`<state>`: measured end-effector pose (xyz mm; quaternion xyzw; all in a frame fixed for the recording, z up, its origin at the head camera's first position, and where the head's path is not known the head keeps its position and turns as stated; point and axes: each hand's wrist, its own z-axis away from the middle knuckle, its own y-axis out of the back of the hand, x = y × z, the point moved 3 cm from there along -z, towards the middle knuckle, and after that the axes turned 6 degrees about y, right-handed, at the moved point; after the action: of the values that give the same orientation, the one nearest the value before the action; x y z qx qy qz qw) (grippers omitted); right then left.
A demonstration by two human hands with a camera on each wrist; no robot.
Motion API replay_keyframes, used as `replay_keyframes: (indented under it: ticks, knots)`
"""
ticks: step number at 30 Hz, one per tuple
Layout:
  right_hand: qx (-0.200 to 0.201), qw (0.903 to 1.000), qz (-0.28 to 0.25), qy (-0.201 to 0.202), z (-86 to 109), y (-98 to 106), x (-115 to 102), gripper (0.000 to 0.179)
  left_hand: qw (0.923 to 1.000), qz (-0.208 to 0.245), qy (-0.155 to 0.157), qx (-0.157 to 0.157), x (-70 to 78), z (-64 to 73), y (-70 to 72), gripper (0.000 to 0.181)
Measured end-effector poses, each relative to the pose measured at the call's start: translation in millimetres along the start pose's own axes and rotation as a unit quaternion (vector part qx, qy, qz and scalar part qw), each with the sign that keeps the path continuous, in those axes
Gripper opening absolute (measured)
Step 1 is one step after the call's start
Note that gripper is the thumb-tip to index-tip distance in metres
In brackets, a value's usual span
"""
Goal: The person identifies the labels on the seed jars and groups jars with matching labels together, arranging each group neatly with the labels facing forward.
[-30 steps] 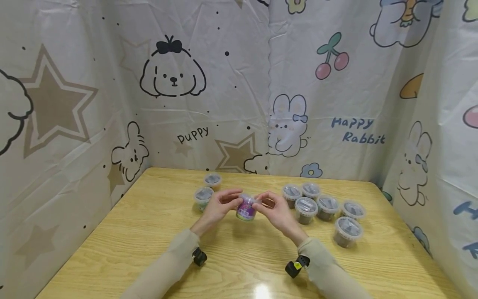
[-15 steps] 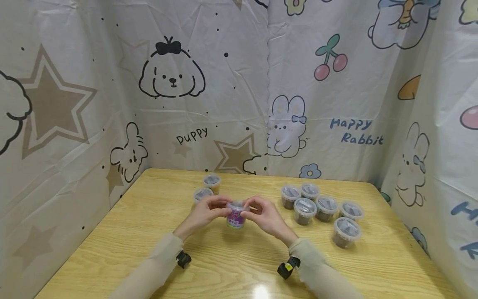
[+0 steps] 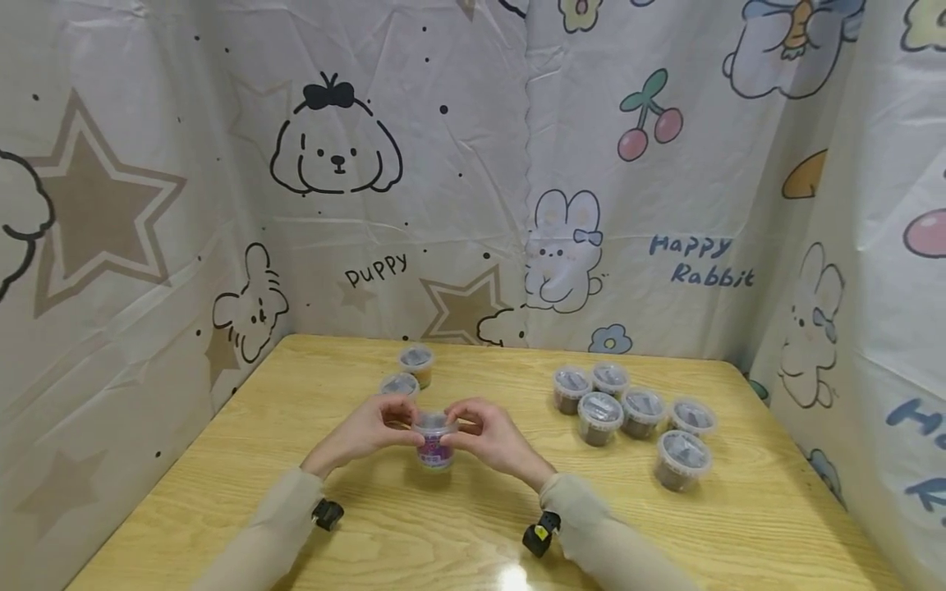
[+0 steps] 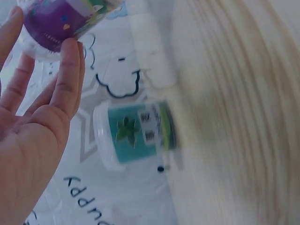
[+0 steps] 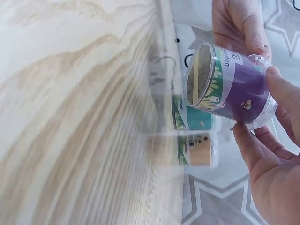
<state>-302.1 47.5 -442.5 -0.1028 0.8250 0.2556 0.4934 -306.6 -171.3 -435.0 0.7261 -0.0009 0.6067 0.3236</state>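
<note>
A small clear plastic tub (image 3: pixel 434 453) with a purple label and a clear lid is held between both hands, over the table left of centre. My left hand (image 3: pixel 369 431) grips its left side near the lid, thumb toward me. From the other side, my right hand (image 3: pixel 488 435) pinches the tub near the same rim. Its clear base shows dark grey contents in the right wrist view, where the purple-labelled tub (image 5: pixel 246 91) appears raised off the wood. Close behind the left hand stands a teal-labelled tub (image 4: pixel 136 133), partly hidden in the head view.
An orange-labelled tub (image 5: pixel 197 150) stands beyond the teal one at the back left. On the right, several lidded tubs with dark contents (image 3: pixel 600 419) form a cluster, one tub (image 3: pixel 681 460) nearer me. Printed cloth walls (image 3: pixel 473 205) enclose the wooden table (image 3: pixel 458 542).
Both hands have carried the purple-labelled tub leftward and toward me, bringing it upright from a slight tilt. The other tubs have stayed where they were.
</note>
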Motion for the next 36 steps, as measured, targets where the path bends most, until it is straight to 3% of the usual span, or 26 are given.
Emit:
replay_keyframes:
  ticks: [5, 11, 19, 27, 36]
  knots:
    - [0.0, 0.9982, 0.058, 0.011, -8.0, -14.9, -0.6, 0.022, 0.9999, -0.013, 0.007, 0.003, -6.0, 8.6, 14.2, 0.028]
    - [-0.007, 0.9845, 0.171, 0.038, -15.2, -27.7, -5.3, 0.027, 0.9996, -0.028, -0.002, 0.004, -14.6, 12.7, 26.7, 0.026]
    - [-0.02, 0.9738, 0.222, 0.047, -22.8, -43.4, -7.1, 0.023, 0.9993, -0.032, 0.012, -0.015, -20.1, 18.7, 39.4, 0.027]
    - [-0.027, 0.9462, 0.312, 0.083, -29.4, -59.7, -9.7, 0.021, 0.9978, -0.048, 0.02, -0.041, -24.0, 22.5, 53.5, 0.02]
    - [-0.038, 0.9373, 0.337, 0.081, -36.6, -71.8, -11.1, 0.018, 0.9935, -0.089, 0.035, -0.062, -21.2, 24.1, 68.1, 0.017]
